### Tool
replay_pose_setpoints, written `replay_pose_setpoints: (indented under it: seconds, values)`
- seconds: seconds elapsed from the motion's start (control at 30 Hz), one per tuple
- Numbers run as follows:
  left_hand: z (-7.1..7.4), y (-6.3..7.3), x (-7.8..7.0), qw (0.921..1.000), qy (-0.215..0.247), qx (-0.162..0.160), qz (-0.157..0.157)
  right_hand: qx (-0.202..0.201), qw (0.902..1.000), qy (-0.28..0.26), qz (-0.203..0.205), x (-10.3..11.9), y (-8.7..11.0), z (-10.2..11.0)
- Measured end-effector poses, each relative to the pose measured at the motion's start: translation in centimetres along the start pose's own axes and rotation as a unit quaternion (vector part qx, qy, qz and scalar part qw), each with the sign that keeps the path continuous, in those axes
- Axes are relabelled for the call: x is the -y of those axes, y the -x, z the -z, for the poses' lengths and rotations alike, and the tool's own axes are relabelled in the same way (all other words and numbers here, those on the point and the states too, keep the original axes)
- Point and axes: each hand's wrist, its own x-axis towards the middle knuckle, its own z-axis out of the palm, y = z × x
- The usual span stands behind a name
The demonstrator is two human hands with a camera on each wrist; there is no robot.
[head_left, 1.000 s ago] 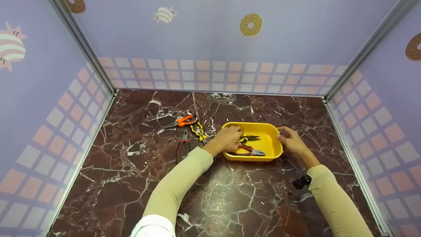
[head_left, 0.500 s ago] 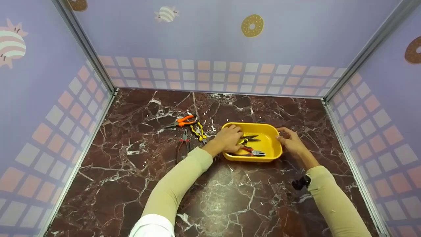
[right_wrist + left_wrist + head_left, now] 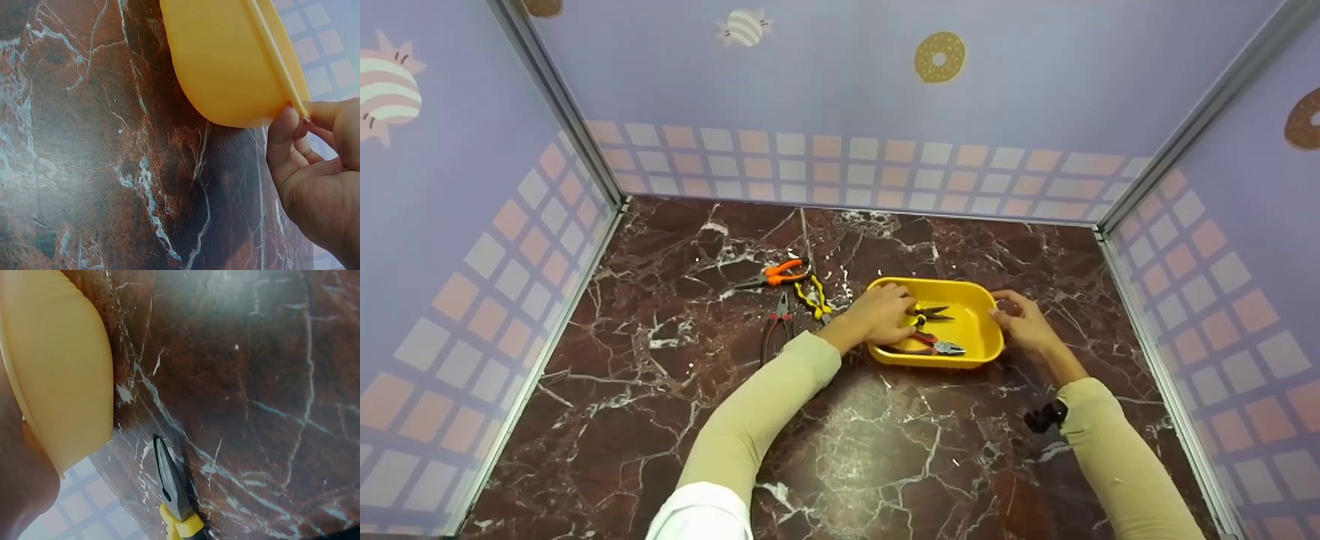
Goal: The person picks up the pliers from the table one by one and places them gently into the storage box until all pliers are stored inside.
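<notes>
Right hand (image 3: 1026, 324) pinching the tray (image 3: 934, 361) at three o'clock; my left hand (image 3: 883, 312), grip I can't tell, sits nearer, red-handled pliers (image 3: 945, 347) at its four, lying nine-to-three.

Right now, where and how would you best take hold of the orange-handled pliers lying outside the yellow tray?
Probably by the middle of the orange handles, coming down from above: the orange-handled pliers lie flat, jaws pointing to the person's left, and the yellow-and-black pliers crowd the handle ends; whether they touch is unclear.
</notes>
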Motion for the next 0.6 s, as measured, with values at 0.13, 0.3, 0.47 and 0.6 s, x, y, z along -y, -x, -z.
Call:
replay_pose_setpoints:
  seconds: [0.13,0.3,0.47,0.6]
  values:
    - [0.2,0.1,0.4,0.9997,0.022,-0.007,-0.007,0.000,1.0000,-0.008,-0.003,0.1,0.0,0.0]
    - [0.1,0.9,0.8,0.9990,0.031,-0.024,-0.024,-0.004,0.9999,-0.007,-0.015,0.1,0.1,-0.1]
    - [0.7,1.8,1.1,0.9977,0.022,-0.049,-0.042,-0.004,0.9999,0.000,-0.013,0.4,0.2,-0.1]
    - [1.2,2.5,1.4,0.9950,0.048,-0.072,-0.049,-0.004,0.9998,0.018,-0.011,0.4,0.1,0.0]
